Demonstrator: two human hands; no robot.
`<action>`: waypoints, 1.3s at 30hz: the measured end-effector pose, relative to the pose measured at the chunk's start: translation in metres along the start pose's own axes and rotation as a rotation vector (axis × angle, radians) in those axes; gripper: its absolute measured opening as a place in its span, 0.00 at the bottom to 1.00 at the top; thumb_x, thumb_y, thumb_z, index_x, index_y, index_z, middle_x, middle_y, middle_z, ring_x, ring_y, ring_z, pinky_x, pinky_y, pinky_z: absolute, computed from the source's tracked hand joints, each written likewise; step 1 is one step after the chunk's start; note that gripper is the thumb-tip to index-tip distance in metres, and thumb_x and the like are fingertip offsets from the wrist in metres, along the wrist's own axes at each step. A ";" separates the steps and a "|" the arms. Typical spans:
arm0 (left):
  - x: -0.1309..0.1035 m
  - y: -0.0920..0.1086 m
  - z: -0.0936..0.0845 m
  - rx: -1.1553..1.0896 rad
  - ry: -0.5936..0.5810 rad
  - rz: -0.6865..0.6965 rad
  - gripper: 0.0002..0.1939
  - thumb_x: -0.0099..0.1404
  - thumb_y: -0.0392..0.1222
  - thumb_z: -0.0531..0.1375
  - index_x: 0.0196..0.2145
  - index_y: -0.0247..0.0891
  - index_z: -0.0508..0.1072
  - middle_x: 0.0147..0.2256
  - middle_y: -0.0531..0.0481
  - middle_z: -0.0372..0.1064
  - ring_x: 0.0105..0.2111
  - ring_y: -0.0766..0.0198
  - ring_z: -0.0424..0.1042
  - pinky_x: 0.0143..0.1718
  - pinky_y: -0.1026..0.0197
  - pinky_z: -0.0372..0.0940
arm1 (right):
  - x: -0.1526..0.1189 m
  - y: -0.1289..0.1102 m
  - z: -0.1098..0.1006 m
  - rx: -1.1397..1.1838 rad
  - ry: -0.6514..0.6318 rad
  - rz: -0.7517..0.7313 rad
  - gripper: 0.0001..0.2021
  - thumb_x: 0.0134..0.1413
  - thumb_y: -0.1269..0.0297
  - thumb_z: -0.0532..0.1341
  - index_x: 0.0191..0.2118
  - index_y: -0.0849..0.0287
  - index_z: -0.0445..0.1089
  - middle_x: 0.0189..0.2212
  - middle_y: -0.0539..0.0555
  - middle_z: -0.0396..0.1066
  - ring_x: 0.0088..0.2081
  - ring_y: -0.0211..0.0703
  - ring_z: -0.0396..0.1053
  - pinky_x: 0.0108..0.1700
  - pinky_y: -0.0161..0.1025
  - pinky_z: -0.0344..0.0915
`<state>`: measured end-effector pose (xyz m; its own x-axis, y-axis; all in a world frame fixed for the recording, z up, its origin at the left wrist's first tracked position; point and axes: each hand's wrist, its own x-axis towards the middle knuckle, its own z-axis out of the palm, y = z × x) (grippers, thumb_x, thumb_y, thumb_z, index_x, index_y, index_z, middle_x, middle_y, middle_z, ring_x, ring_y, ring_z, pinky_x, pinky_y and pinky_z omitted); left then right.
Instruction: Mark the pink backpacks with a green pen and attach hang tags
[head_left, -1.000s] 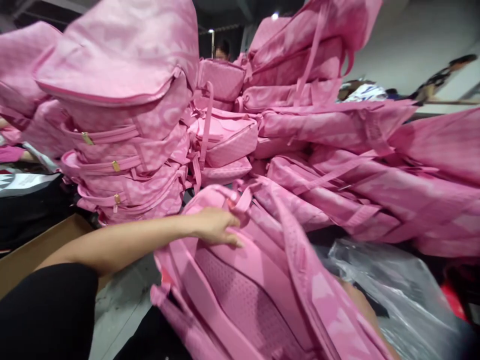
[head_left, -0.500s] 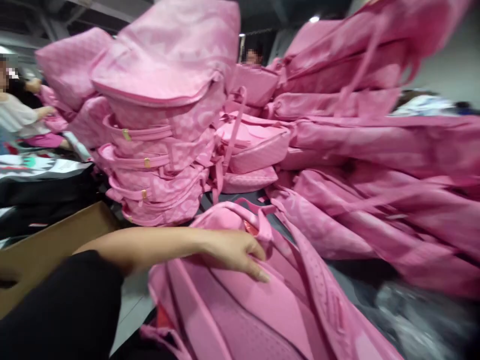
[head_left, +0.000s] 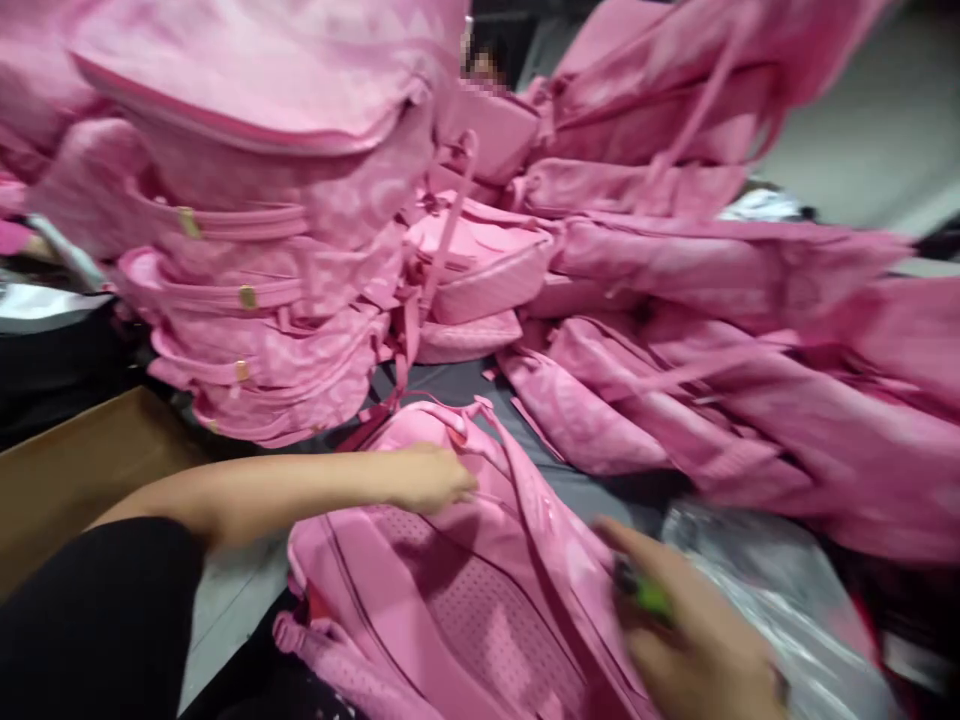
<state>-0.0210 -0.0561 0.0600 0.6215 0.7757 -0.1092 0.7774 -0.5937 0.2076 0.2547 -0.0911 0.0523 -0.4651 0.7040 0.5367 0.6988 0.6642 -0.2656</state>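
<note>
A pink backpack (head_left: 480, 590) lies in front of me with its perforated back panel and straps facing up. My left hand (head_left: 431, 478) is closed on the pink fabric near the top of its back panel; the fingertips are partly hidden. On the right, my right hand (head_left: 682, 620) is smeared by motion beside the backpack's shoulder strap (head_left: 551, 530). Its fingers are wrapped round a small green-and-black tool (head_left: 651, 596), too blurred to name.
Stacked pink backpacks (head_left: 247, 230) rise at the left, and more pink bags (head_left: 675, 260) are piled at the back and right. A cardboard box (head_left: 90, 460) stands at left. Clear plastic wrapping (head_left: 780, 590) lies at right on the dark table (head_left: 442, 385). A person (head_left: 487, 65) is behind the piles.
My left hand has gone from spread fingers on the backpack to a closed grip. My right hand has come into view at the right with the green-and-black tool. The view has shifted.
</note>
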 end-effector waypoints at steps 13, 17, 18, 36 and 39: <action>0.044 -0.057 0.009 0.210 0.174 -0.083 0.54 0.52 0.53 0.71 0.68 0.36 0.49 0.63 0.35 0.57 0.59 0.45 0.60 0.54 0.48 0.59 | 0.046 -0.061 0.082 0.040 -0.615 0.162 0.25 0.39 0.80 0.53 0.46 0.60 0.71 0.44 0.58 0.71 0.47 0.50 0.67 0.46 0.43 0.66; 0.047 -0.061 0.024 0.254 0.219 0.005 0.57 0.52 0.55 0.71 0.69 0.35 0.44 0.63 0.35 0.57 0.60 0.48 0.58 0.55 0.50 0.57 | 0.029 -0.062 0.079 0.049 -0.697 0.099 0.26 0.41 0.81 0.52 0.48 0.60 0.70 0.44 0.57 0.71 0.48 0.50 0.67 0.47 0.43 0.66; 0.045 -0.060 0.027 0.276 0.234 0.017 0.59 0.52 0.56 0.71 0.69 0.35 0.42 0.64 0.34 0.54 0.62 0.47 0.55 0.57 0.48 0.55 | 0.029 -0.060 0.079 0.024 -0.719 0.109 0.26 0.43 0.82 0.52 0.50 0.61 0.70 0.45 0.58 0.72 0.49 0.51 0.67 0.48 0.44 0.66; 0.050 -0.040 0.045 0.446 0.122 -0.090 0.46 0.62 0.46 0.61 0.70 0.37 0.42 0.69 0.33 0.40 0.56 0.45 0.60 0.51 0.46 0.59 | 0.063 -0.033 0.090 -0.123 -0.971 -0.017 0.14 0.55 0.79 0.56 0.46 0.62 0.70 0.44 0.59 0.75 0.46 0.49 0.68 0.44 0.41 0.66; 0.053 -0.040 0.047 0.424 0.121 -0.115 0.46 0.61 0.45 0.61 0.70 0.35 0.43 0.69 0.36 0.41 0.54 0.46 0.59 0.51 0.47 0.58 | 0.068 -0.034 0.094 -0.298 -1.005 -0.081 0.12 0.59 0.76 0.55 0.46 0.64 0.71 0.45 0.61 0.74 0.45 0.53 0.67 0.39 0.43 0.64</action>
<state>-0.0147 -0.0009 0.0001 0.5324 0.8464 0.0118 0.8274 -0.5173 -0.2187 0.1482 -0.0417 0.0225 -0.6583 0.6355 -0.4036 0.6872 0.7261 0.0225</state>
